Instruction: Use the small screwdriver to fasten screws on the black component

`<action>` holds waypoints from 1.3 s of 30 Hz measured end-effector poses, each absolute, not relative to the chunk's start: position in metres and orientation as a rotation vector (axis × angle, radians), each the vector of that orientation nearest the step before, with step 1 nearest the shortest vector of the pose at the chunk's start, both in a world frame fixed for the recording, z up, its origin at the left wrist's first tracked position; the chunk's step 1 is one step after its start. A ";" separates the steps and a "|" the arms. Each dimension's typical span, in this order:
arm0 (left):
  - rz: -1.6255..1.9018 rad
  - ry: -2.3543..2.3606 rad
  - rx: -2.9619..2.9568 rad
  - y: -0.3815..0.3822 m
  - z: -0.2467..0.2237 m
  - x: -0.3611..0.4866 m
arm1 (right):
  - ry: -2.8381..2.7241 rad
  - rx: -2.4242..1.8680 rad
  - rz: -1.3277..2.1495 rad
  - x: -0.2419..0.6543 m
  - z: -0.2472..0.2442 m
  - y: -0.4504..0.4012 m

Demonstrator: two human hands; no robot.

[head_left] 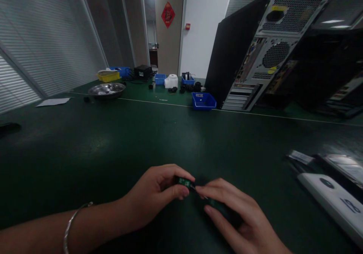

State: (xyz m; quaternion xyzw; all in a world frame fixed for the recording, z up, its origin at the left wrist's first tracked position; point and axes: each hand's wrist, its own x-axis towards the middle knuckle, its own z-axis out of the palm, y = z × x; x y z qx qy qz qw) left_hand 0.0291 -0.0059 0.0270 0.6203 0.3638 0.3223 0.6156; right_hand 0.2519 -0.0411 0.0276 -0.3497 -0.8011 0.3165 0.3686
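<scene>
My left hand (161, 186) pinches a small green circuit board (184, 182) between thumb and forefinger, just above the dark green tabletop. A black part with a bit of bright metal (192, 186) sticks out of the board's right end. Close by on the right is my right hand (234, 208), its forefinger tip reaching that metal end. Its thumb and fingers are curled around something dark and partly hidden, with a small glint at the fingertips. I cannot make out what that is.
At the right lie a white box-like device (333, 201) and a hard drive (344, 167). A computer tower (241, 53) stands at the back right beside a blue tray (203, 102). Farther left are a metal bowl (107, 90), a yellow basket (108, 77) and a paper sheet (53, 102).
</scene>
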 end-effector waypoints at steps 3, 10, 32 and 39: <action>0.780 0.849 1.554 -0.006 0.029 0.027 | -2.068 -0.912 0.810 0.251 0.027 -0.041; 0.790 0.875 1.810 -0.006 0.031 0.025 | -2.074 -0.918 0.816 0.251 0.028 -0.039; 0.823 0.857 1.236 -0.008 0.028 0.033 | -2.032 -0.906 0.810 0.250 0.029 -0.042; 0.755 0.862 1.188 -0.009 0.031 0.033 | -2.062 -0.905 0.832 0.250 0.029 -0.042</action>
